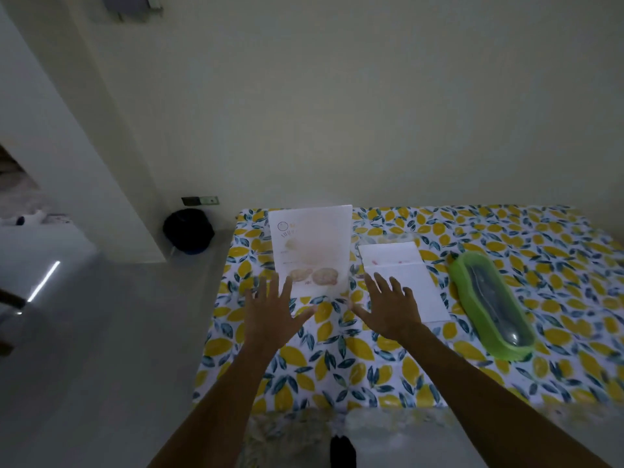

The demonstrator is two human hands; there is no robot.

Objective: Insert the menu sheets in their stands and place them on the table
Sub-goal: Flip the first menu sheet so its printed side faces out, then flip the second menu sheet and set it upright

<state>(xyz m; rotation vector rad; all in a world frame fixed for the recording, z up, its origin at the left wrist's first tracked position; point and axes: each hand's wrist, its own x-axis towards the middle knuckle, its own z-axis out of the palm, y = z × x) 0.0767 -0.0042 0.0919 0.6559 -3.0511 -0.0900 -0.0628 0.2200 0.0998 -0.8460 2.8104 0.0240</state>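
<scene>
Menu sheet in its stand [312, 246] sits upright near the far-left edge of the lemon-print table [337, 366], w/ left hand [270, 319] & right hand [391, 309] just in front, fingers spread wide, holding nothing, loose sheets [401, 278] and a green tray [489, 305] to the right.

Bare counter [337, 373] lies open at six o'clock; upright menu stand [312, 248] blocks twelve, green tray [489, 305] three.

Left hand [270, 315]: spread flat, empty, just below upright menu stand [310, 248].
Right hand [388, 307]: spread, over sheets [405, 282].
</scene>
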